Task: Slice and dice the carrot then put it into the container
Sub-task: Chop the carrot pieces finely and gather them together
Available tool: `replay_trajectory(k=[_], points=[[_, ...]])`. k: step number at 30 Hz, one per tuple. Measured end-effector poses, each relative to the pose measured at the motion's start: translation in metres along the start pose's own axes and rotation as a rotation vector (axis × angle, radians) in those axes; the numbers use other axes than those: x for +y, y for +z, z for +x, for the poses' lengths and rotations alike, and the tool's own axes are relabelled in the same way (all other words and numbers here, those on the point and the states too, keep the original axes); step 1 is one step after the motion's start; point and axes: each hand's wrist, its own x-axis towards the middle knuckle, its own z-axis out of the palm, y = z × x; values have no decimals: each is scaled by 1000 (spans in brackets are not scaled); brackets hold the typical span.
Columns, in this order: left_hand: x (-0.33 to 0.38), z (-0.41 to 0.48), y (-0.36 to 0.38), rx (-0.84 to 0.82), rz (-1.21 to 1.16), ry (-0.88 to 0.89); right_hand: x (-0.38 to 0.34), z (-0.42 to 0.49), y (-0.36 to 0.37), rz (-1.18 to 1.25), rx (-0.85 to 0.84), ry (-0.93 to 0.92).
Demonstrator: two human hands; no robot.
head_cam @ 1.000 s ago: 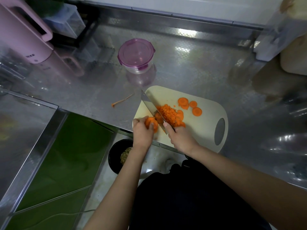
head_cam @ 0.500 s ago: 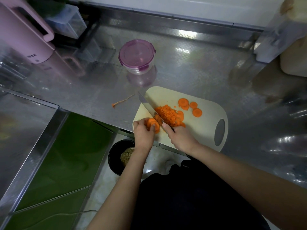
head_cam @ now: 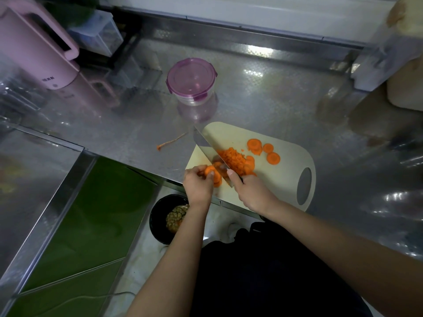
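Left hand [head_cam: 198, 184] pinches a short stack of orange carrot rounds [head_cam: 216, 178] at the near-left corner of the cream plastic cutting board [head_cam: 286, 177], right hand [head_cam: 250, 193] gripping the broad steel cleaver [head_cam: 207, 145] just beside them; a slipping round could bring that left hand under the blade.

A pink jug [head_cam: 45, 65] was parked far up-left of the left hand [head_cam: 198, 186], a clear box [head_cam: 98, 35] stashed beside it; a black bowl [head_cam: 156, 225] was tucked just below that hand.
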Motion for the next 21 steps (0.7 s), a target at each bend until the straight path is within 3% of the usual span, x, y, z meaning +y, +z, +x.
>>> replay_trajectory(k=[10, 19, 21], points=[[-3, 3, 2, -9, 28, 5, -9, 1, 12, -152, -3, 58], [-1, 7, -1, -44, 55, -15, -13, 3, 28, -174, -9, 125], [-1, 7, -1, -49, 56, -5, -15, 2, 25, -88, -40, 102]])
